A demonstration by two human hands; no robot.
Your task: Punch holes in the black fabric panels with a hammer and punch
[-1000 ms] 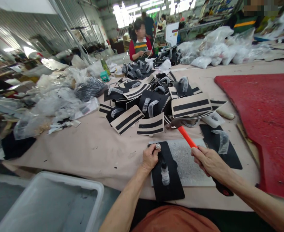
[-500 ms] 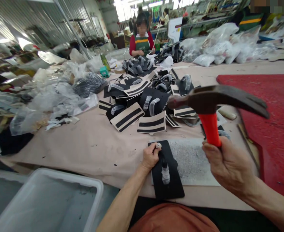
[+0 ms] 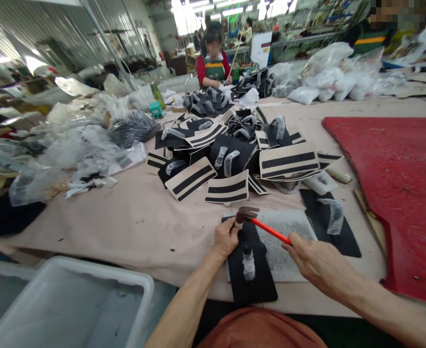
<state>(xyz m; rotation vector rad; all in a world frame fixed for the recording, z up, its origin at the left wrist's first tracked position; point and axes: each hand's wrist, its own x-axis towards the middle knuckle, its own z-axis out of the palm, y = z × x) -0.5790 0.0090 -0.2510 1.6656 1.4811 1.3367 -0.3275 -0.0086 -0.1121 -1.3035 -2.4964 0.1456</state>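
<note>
From far off, I see the left hand (image 3: 227, 238) pinch a metal rod (image 3: 238, 224) over the black piece (image 3: 262, 270) at five o'clock. The right hand (image 3: 309, 252) grips the hammer (image 3: 267, 228); bad aim could hurt the left one.

The hammer (image 3: 267, 228) is orange-red and brown, the near panel (image 3: 260, 273) black, striped pieces (image 3: 227, 190) black on cream, worktop (image 3: 162, 212) pinkish-beige

The worn top (image 3: 259, 331) is rust-orange (and slightly rumpled).
</note>
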